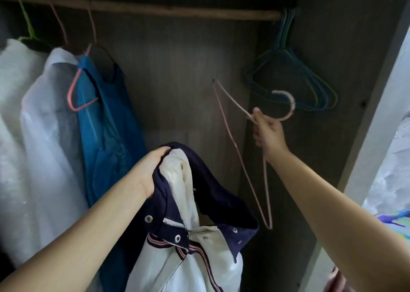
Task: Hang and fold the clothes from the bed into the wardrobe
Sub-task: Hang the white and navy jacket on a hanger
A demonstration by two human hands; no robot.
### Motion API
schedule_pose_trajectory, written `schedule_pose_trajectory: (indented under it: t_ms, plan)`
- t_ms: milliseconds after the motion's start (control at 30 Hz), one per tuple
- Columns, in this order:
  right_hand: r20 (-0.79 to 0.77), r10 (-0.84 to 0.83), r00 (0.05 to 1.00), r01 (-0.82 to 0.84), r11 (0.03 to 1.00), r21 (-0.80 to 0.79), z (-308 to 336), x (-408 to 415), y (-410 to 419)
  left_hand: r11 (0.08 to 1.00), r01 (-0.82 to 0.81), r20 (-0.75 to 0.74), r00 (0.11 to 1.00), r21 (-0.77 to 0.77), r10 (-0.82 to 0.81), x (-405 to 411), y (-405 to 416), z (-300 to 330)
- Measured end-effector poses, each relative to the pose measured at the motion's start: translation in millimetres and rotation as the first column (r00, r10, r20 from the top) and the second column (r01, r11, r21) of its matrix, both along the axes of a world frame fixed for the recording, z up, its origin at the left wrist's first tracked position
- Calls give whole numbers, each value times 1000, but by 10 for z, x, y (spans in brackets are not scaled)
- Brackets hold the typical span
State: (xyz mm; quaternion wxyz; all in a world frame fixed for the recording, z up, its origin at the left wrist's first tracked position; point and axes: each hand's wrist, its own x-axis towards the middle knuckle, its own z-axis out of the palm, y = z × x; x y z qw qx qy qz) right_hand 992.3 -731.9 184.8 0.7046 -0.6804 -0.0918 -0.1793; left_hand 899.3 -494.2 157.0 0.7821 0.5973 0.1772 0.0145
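A cream jacket (188, 254) with a navy hood and snap buttons hangs low in the middle, in front of the open wardrobe. My left hand (150, 169) grips the top of its hood. To the right, my right hand (267, 134) pinches the neck of a pink wire hanger (230, 134), held tilted with its hook pointing right and its body hanging beside the jacket. The hanger and jacket are apart.
A wooden rail (177, 10) crosses the top of the wardrobe. On its left hang white garments (42, 125) and a blue top (104, 123) on a pink hanger. Several empty blue hangers (290, 78) hang at the rail's right end. The wardrobe side panel (381, 118) stands at right.
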Motion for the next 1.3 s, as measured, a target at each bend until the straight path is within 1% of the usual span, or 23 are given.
schedule_pose_trajectory:
  t_ms: [67, 133, 233, 300, 333, 400, 467, 533, 567, 600, 667, 733, 800, 933, 967, 1000, 1033, 1100, 1167, 1200, 1233, 1267, 1300]
  plan:
    - [-56, 31, 998, -22, 986, 166, 2, -218, 19, 1000, 3, -55, 998, 17, -2, -77, 87, -85]
    - [-5, 100, 995, -93, 940, 328, 10, -477, 51, 1000, -3, -73, 997, 27, 5, -179, 207, -176]
    - [121, 206, 971, -238, 783, 574, 63, -897, 77, 998, 13, -107, 994, 63, -6, -302, 322, -286]
    - [154, 252, 955, -291, 711, 641, 32, -1151, 144, 995, 49, -150, 988, 92, -35, -369, 350, -318]
    - [153, 264, 952, -298, 699, 650, -17, -1263, 209, 991, 70, -173, 984, 114, -49, -397, 351, -319]
    - [117, 251, 961, -268, 739, 619, -231, -1464, 408, 980, 118, -184, 979, 161, -88, -493, 359, -300]
    - [48, 198, 979, -195, 847, 494, -566, -1663, 628, 970, 159, -151, 980, 183, -132, -590, 395, -258]
    - [-20, 160, 987, -150, 955, 257, -958, -1880, 778, 961, 167, -123, 982, 219, -142, -660, 493, -179]
    - [-60, 157, 986, -149, 982, 114, -1135, -2007, 817, 960, 158, -111, 985, 232, -135, -701, 573, -139]
    - [-103, 166, 981, -170, 985, -30, -1261, -2139, 832, 963, 137, -96, 988, 231, -118, -738, 681, -114]
    - [-198, 197, 960, -246, 931, -269, -1342, -2391, 828, 960, 100, -79, 994, 262, -82, -810, 906, -157]
    - [-257, 225, 940, -316, 856, -410, -1240, -2589, 825, 945, 75, -80, 995, 319, -52, -900, 1046, -245]
    - [-291, 236, 927, -354, 805, -476, -1121, -2703, 847, 936, 89, -93, 994, 340, -61, -988, 1086, -355]
    - [-441, 214, 872, -411, 808, -422, -1021, -2772, 725, 949, 120, -177, 982, 291, -70, -1010, 921, -411]
    - [-460, 238, 856, -435, 812, -388, -1020, -2804, 666, 955, 131, -186, 979, 266, -82, -987, 865, -425]
    - [-445, 291, 847, -456, 828, -326, -1027, -2842, 601, 963, 133, -172, 981, 235, -94, -969, 823, -430]
    - [-390, 351, 851, -464, 850, -248, -1026, -2882, 542, 970, 129, -146, 984, 204, -100, -944, 767, -428]
    - [-197, 438, 877, -460, 884, -82, -995, -2953, 481, 975, 142, -101, 987, 170, -126, -872, 639, -390]
    - [11, 442, 897, -443, 896, 40, -922, -2922, 473, 947, 255, -71, 967, 194, -246, -852, 428, -257]
    - [64, 427, 902, -431, 900, 62, -883, -2877, 470, 925, 321, -47, 947, 204, -318, -855, 306, -145]
    - [75, 420, 905, -424, 904, 51, -871, -2835, 456, 904, 368, -30, 928, 216, -371, -858, 188, -29]
    - [51, 413, 909, -415, 909, 37, -890, -2811, 434, 896, 382, -4, 920, 228, -391, -833, 137, 79]
    - [20, 398, 917, -398, 917, -11, -931, -2793, 397, 901, 364, 31, 924, 237, -381, -793, 138, 176]
